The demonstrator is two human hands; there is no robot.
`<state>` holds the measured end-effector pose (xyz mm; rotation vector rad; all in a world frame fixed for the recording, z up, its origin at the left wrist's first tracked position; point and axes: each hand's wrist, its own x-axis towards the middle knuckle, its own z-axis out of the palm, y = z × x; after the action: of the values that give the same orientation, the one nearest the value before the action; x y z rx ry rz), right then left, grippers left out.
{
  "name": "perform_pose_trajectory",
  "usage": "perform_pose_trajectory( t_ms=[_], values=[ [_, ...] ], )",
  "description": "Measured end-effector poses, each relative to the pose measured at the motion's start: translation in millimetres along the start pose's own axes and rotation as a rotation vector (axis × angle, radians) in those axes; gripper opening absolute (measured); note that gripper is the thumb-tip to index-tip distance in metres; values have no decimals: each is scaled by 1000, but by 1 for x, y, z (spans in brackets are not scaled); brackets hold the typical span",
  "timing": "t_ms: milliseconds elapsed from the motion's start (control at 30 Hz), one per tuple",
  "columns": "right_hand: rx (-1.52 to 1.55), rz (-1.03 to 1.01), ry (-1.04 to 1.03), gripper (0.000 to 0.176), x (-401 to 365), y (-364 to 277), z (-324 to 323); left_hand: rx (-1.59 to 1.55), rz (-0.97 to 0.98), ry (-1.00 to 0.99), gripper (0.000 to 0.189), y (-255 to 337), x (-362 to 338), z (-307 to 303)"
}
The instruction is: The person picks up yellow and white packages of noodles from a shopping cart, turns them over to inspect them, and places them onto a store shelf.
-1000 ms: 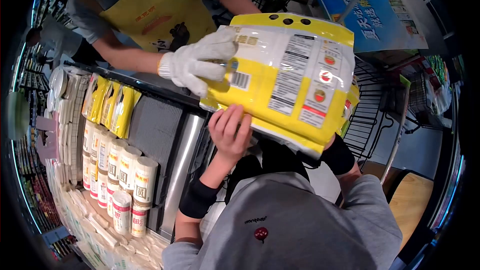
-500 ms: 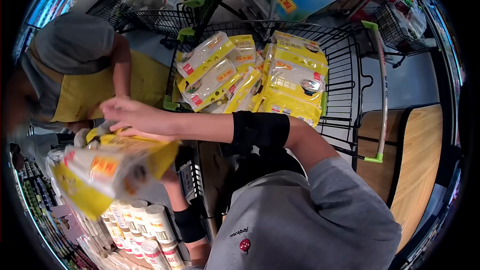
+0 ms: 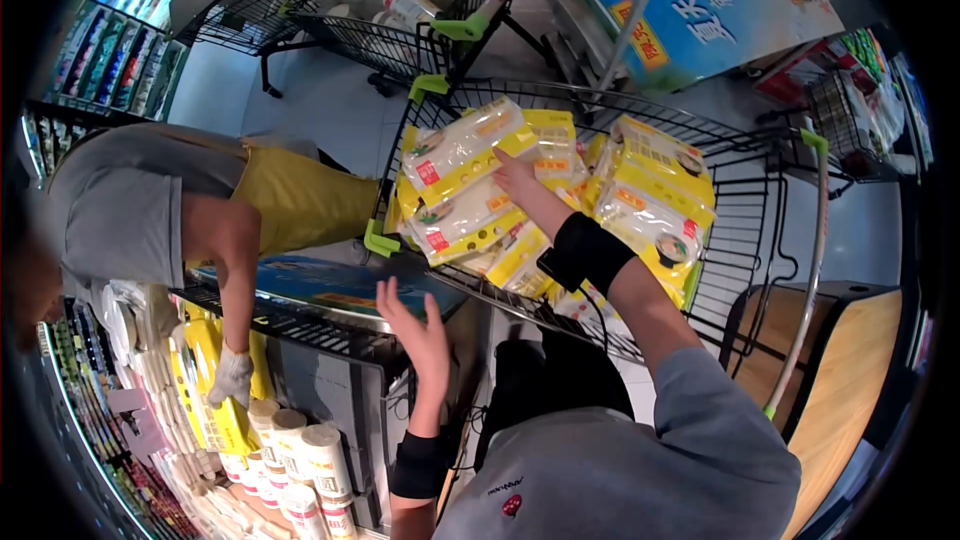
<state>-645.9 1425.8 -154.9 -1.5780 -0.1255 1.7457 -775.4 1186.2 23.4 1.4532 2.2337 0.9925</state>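
Note:
My right hand (image 3: 515, 176) reaches into the shopping cart (image 3: 735, 225), its fingers and thumb at the yellow edge of a noodle packet (image 3: 465, 145). That clear-and-yellow packet lies tilted on top of several similar ones. Another stack of noodle packets (image 3: 655, 220) lies to the right of my hand. My left hand (image 3: 418, 335) is raised in front of the cart, fingers spread and holding nothing. At lower left, a co-worker's gloved hand (image 3: 232, 378) rests on yellow packets (image 3: 205, 380) at the display.
The co-worker in a yellow apron (image 3: 305, 195) bends over at left. Wrapped cylindrical packs (image 3: 325, 460) stand below, beside a dark case (image 3: 330, 430). Another cart (image 3: 370, 45) holds similar cylinders. A blue sign (image 3: 690, 0) stands behind; a wooden counter (image 3: 850, 370) is at right.
The yellow packet that was between my hands and the co-worker has left my hands. My right hand has moved into the cart. The co-worker now leans down to the display.

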Motion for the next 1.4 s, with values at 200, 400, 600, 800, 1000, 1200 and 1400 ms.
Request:
perform_pose_trajectory(
  t_ms=[200,400,600,800,1000,1200,1400],
  values=[
    [-19,-408,-212,28,-17,-11,29,-171,-38,-261,27,-19,23,39],
    [49,-249,-390,19,-85,-57,58,-762,-556,-467,25,-50,33,64],
    [101,-276,-628,22,-209,-113,51,-1267,-649,-567,48,-45,54,108],
    [135,-384,-766,27,-357,-161,39,-1679,-292,-778,63,22,59,129],
    [373,-427,-967,31,-394,-203,4,-1660,-48,-631,66,85,55,37],
    [462,-328,-878,31,-364,-217,-11,-1708,-157,-629,67,111,40,-32],
    [435,-222,-806,34,-367,-206,0,-1672,-155,-699,70,112,19,-58]
  ],
)
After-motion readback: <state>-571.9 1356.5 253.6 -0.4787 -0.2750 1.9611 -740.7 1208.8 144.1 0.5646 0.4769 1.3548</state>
